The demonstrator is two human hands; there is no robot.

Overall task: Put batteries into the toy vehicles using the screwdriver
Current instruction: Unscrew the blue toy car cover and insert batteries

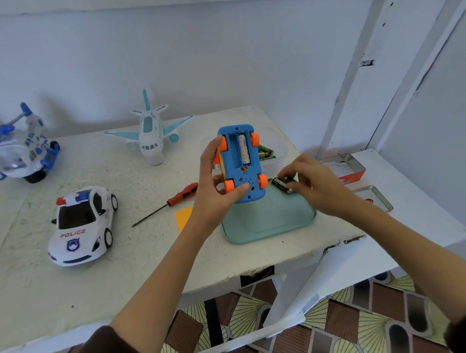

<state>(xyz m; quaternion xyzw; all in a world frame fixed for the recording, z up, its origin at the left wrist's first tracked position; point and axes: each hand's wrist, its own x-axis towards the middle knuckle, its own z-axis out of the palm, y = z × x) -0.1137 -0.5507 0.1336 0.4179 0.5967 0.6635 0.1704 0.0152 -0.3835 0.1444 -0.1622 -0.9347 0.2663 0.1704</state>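
The white table [100,273] fills the middle of the frame, and near its centre the person's left hand [216,188] grips the blue toy car [240,164] belly-up, thumb across the lower underside and fingers curled round its left flank beside the orange wheels. The car looks like light, hollow, rigid plastic; holding it by the body sides rather than the free-turning wheels seems the steadier grip. Its open battery bay shows one pale cell already seated; whether a second slot beside it is free is hard to make out. Below the car lies a teal tray [269,223], partly covered by the hands. To the right of centre, the right hand [313,184] pinches a black battery [281,185] between curled fingertips, just beside the car's lower right wheel; the cell is likely smooth, dense and prone to rolling, so a pinch at mid-length suits it. Its polarity marks are too small to read. The screwdriver [169,202] lies untouched left of the hands, and more batteries [265,153] sit in a clear tub behind the car, half hidden. The orange piece [183,217] by the left wrist may be the bay cover.
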